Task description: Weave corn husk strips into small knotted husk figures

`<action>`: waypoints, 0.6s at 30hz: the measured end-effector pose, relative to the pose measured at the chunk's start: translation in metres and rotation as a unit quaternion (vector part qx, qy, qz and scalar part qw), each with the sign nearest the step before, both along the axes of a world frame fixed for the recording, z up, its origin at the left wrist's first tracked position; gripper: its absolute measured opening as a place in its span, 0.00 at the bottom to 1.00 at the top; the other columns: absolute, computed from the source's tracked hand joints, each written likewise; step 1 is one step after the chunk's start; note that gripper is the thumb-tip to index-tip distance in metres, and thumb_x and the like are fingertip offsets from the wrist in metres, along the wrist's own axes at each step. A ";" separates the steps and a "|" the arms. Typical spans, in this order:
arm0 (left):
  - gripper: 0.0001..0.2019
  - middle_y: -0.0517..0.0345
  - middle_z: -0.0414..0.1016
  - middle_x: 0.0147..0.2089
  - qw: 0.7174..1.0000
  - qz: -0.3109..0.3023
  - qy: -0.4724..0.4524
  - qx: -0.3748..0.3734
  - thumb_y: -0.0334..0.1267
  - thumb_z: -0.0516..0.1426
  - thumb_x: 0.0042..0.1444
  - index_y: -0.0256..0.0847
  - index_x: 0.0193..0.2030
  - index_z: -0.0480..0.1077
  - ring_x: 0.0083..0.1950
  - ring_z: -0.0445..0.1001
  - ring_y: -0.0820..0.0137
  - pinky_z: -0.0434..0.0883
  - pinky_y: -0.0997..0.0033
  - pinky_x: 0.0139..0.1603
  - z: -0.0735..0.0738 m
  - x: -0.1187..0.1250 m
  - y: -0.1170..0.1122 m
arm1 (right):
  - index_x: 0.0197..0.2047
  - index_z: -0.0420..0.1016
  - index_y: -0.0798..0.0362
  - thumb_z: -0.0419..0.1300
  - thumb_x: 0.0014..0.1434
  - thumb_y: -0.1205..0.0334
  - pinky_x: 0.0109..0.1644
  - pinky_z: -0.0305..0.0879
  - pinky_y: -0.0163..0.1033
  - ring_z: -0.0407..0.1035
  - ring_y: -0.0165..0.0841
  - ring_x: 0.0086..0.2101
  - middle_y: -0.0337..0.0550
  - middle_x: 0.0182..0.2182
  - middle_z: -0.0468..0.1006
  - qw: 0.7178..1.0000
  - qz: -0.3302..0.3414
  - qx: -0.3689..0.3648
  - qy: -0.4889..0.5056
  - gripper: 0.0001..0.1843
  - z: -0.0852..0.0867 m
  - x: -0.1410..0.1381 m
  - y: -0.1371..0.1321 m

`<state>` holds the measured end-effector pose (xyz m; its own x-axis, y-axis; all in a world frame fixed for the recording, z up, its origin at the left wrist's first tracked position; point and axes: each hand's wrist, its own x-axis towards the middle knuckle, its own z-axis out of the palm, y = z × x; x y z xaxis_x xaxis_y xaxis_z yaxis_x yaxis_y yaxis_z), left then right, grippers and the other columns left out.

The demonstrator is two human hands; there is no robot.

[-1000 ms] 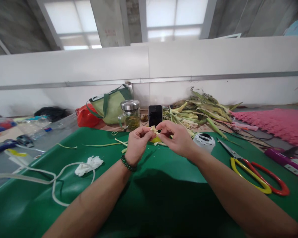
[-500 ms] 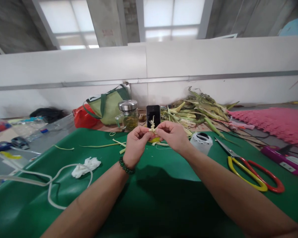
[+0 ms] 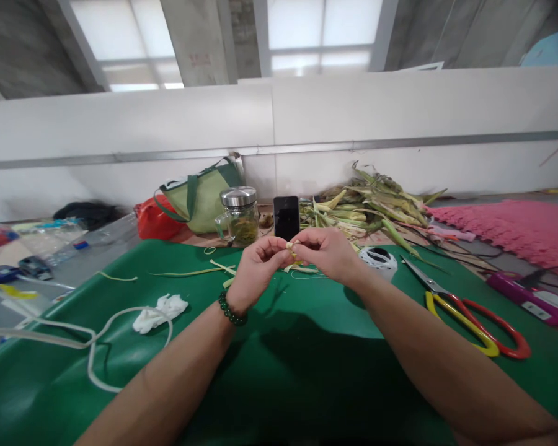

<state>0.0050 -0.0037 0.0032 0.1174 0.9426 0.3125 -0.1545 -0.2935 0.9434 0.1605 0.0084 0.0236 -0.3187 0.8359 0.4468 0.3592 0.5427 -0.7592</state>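
Note:
Between my fingertips is a small pale yellow piece of corn husk (image 3: 290,247), mostly covered by the fingers. My left hand (image 3: 258,266), with a green bead bracelet (image 3: 232,310) at its wrist, pinches it from the left. From the right, my right hand (image 3: 326,255) closes thumb and forefinger on the same piece. Just beyond the hands a black phone (image 3: 286,217) stands upright. Loose husk strips (image 3: 302,269) lie beneath the fingers on the green mat (image 3: 279,384).
Scissors (image 3: 465,313) with red and yellow handles lie at right, near a white container (image 3: 378,260). A husk pile (image 3: 372,198), a glass mug (image 3: 239,217) and a green bag (image 3: 199,195) stand behind. White tubing (image 3: 90,347) and crumpled tissue (image 3: 160,313) lie left.
The knotted husk piece that stuck up above my fingertips has turned down and is now mostly hidden. Both hands stay together in nearly the same place.

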 end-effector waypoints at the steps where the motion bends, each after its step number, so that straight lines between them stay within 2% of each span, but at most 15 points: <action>1: 0.12 0.60 0.74 0.25 1.000 -0.001 0.006 -0.003 0.40 0.66 0.42 0.36 0.30 0.70 0.27 0.71 0.75 0.69 0.74 0.33 -0.001 0.000 0.001 | 0.27 0.76 0.57 0.57 0.50 0.62 0.23 0.55 0.30 0.61 0.25 0.20 0.37 0.18 0.72 1.000 -0.008 0.021 -0.014 0.09 -0.001 0.001 0.001; 4: 0.14 0.60 0.73 0.23 0.999 -0.004 0.032 -0.002 0.44 0.65 0.44 0.36 0.29 0.69 0.27 0.70 0.75 0.69 0.74 0.32 -0.003 -0.001 0.002 | 0.26 0.75 0.57 0.56 0.49 0.65 0.23 0.53 0.30 0.58 0.23 0.20 0.36 0.17 0.70 0.997 -0.023 0.067 -0.040 0.08 -0.005 0.000 0.002; 7: 0.15 0.60 0.72 0.23 0.999 -0.010 0.048 0.011 0.47 0.64 0.45 0.36 0.28 0.68 0.27 0.70 0.75 0.69 0.74 0.32 -0.002 -0.002 0.002 | 0.26 0.76 0.57 0.56 0.49 0.64 0.24 0.52 0.30 0.58 0.23 0.20 0.36 0.17 0.69 0.996 -0.032 0.076 -0.025 0.09 -0.008 -0.003 0.002; 11: 0.17 0.62 0.70 0.22 0.999 -0.017 0.044 0.027 0.49 0.64 0.45 0.37 0.28 0.65 0.26 0.69 0.76 0.70 0.73 0.32 0.000 0.000 0.000 | 0.25 0.75 0.57 0.57 0.47 0.60 0.22 0.54 0.30 0.59 0.24 0.19 0.37 0.17 0.70 0.998 -0.033 0.003 0.062 0.10 -0.006 -0.007 0.000; 15: 0.17 0.62 0.70 0.23 1.000 -0.019 0.010 0.002 0.47 0.64 0.44 0.37 0.29 0.65 0.26 0.70 0.75 0.72 0.72 0.32 0.000 0.003 0.000 | 0.25 0.76 0.56 0.58 0.43 0.60 0.23 0.58 0.31 0.61 0.25 0.19 0.37 0.17 0.71 0.987 -0.006 -0.093 0.128 0.09 -0.001 -0.009 -0.001; 18: 0.15 0.63 0.70 0.22 1.000 0.003 0.002 -0.006 0.43 0.65 0.43 0.37 0.29 0.67 0.25 0.70 0.75 0.71 0.74 0.30 -0.001 0.005 0.001 | 0.25 0.75 0.56 0.58 0.42 0.61 0.23 0.58 0.32 0.61 0.25 0.19 0.37 0.17 0.71 0.987 -0.024 -0.096 0.128 0.08 0.000 -0.009 -0.001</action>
